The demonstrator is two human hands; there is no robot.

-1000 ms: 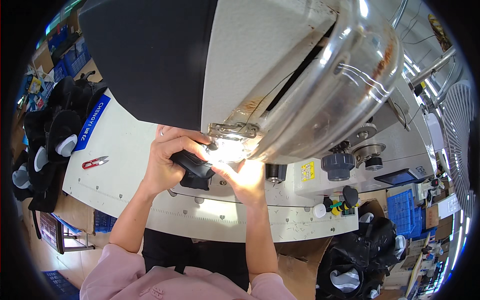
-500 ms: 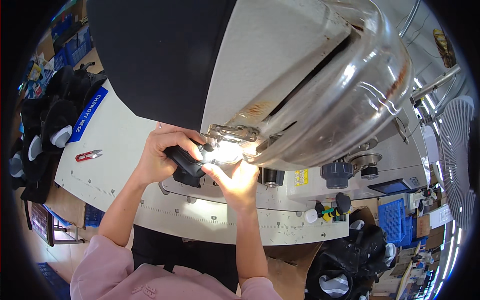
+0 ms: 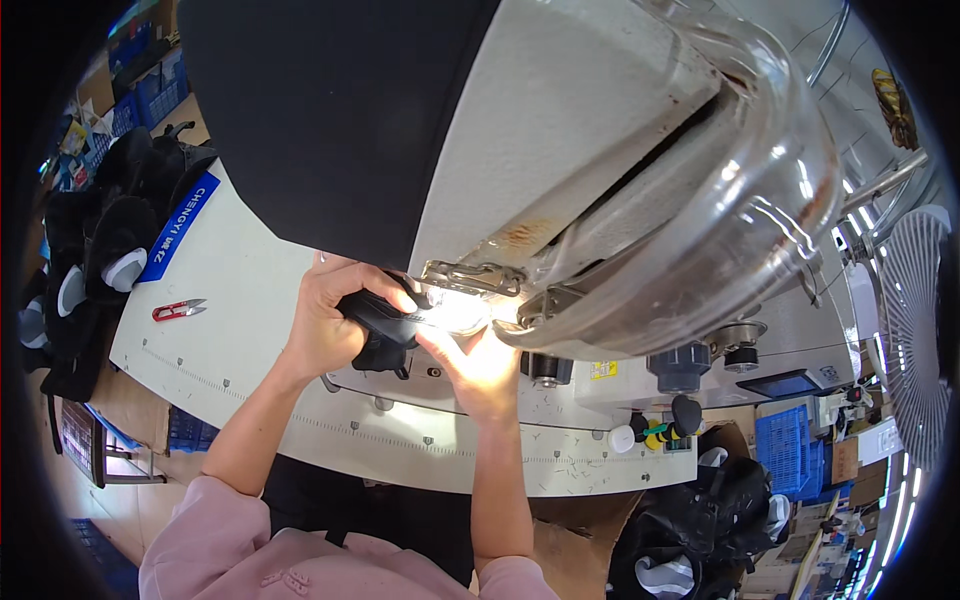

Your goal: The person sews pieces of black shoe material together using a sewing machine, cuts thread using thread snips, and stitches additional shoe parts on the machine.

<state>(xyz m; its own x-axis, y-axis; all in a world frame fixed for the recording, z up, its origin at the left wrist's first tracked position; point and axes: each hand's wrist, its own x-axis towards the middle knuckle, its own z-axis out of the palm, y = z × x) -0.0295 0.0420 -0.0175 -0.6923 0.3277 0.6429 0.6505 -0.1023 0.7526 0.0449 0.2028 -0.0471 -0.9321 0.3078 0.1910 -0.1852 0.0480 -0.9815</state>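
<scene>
Black piece [image 3: 378, 317]: 1 | left hand [image 3: 332, 315]: 1, gripping it | right hand [image 3: 485, 378]: 1, hold unclear | red snips [image 3: 176, 311]: 1

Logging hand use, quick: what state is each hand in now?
Left hand: closed, holding a black piece.
Right hand: close beside it, too washed out to tell whether it grips.

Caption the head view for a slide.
Left hand holds a black piece, right hand close by, at a brightly lit sewing machine.
</scene>
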